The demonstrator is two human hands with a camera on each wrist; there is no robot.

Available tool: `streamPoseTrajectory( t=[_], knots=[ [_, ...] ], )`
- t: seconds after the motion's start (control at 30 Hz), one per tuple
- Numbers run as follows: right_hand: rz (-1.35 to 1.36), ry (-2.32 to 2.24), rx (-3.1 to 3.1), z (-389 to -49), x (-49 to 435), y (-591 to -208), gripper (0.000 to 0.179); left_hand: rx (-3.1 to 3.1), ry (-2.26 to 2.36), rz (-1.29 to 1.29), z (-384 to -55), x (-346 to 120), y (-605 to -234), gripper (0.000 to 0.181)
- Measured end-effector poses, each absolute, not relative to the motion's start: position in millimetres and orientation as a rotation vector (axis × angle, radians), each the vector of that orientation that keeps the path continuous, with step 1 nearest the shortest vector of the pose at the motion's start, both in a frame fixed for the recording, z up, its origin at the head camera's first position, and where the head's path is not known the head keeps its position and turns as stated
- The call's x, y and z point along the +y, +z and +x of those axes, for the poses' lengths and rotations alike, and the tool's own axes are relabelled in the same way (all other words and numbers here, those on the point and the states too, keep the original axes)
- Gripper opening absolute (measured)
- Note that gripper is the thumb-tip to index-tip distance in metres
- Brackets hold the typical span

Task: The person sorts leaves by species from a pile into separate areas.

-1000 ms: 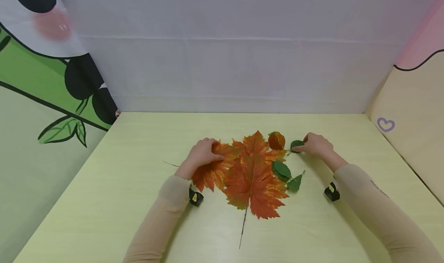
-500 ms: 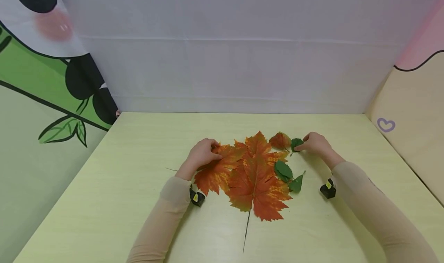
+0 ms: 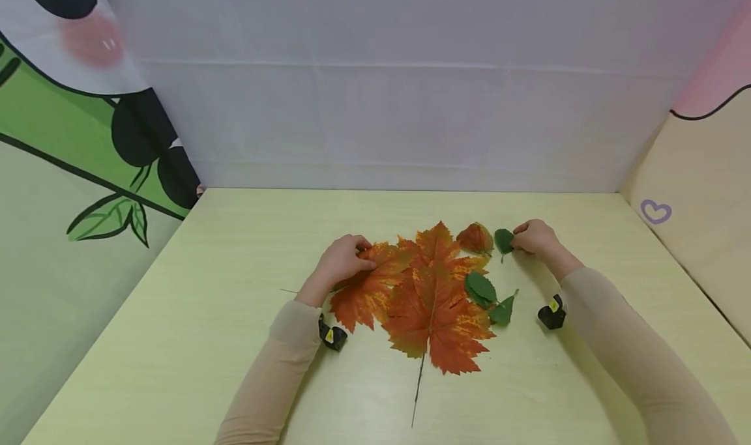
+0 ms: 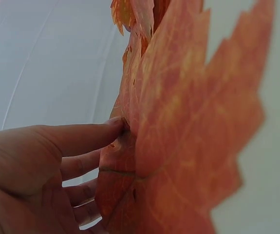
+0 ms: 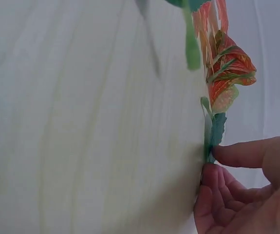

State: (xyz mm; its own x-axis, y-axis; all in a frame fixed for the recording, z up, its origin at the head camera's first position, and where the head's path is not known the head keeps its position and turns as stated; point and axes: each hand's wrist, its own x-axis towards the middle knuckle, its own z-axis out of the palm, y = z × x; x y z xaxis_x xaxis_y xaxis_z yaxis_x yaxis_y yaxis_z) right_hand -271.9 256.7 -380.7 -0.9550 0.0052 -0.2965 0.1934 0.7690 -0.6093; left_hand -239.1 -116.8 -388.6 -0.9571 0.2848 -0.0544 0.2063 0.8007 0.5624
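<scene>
My left hand [image 3: 341, 261] pinches the upper left edge of an orange maple leaf [image 3: 365, 296]; in the left wrist view the thumb [image 4: 93, 134] lies on its face, other fingers behind. A larger orange maple leaf [image 3: 431, 301] overlaps it, its stem running toward me. At the right, my right hand [image 3: 536, 238] pinches the edge of a small green leaf [image 3: 502, 239], its short stem pointing down. Just left of that leaf is a small orange leaf with green edges [image 3: 476, 239]. Two green leaves [image 3: 481, 287] lie across the big leaf's right side.
The leaves lie on a pale wood-grain table [image 3: 205, 341]. A light cloth wall [image 3: 411, 126] stands behind its far edge, with a cartoon-printed panel [image 3: 35, 236] at the left. Small black devices [image 3: 551, 315] are worn at both wrists.
The green leaf in my right hand has turned so its stem points down. The small orange leaf has tipped over to the right. Both maple leaves have shifted slightly right; my left hand stays on one.
</scene>
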Motion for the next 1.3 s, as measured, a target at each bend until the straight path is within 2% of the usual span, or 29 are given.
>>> streamPoseTrajectory(
  t=[0.23,0.47,0.87,1.03,1.3],
  knots=[
    [0.102,-0.776,2.717,-270,251,-378,0.067,2.841,0.885,0.373,-238,-116,-389,0.039],
    [0.111,-0.765,2.733,-270,253,-379,0.062,2.813,0.925,0.372,-237,-116,-390,0.039],
    [0.162,-1.052,2.745,-276,268,-388,0.057,2.814,0.910,0.376,-237,-116,-394,0.037],
    [0.199,-1.065,2.745,-279,285,-383,0.055,2.805,0.919,0.370,-236,-116,-394,0.035],
    [0.419,-1.166,2.709,-285,327,-385,0.051,2.790,0.944,0.346,-232,-115,-394,0.036]
  ],
)
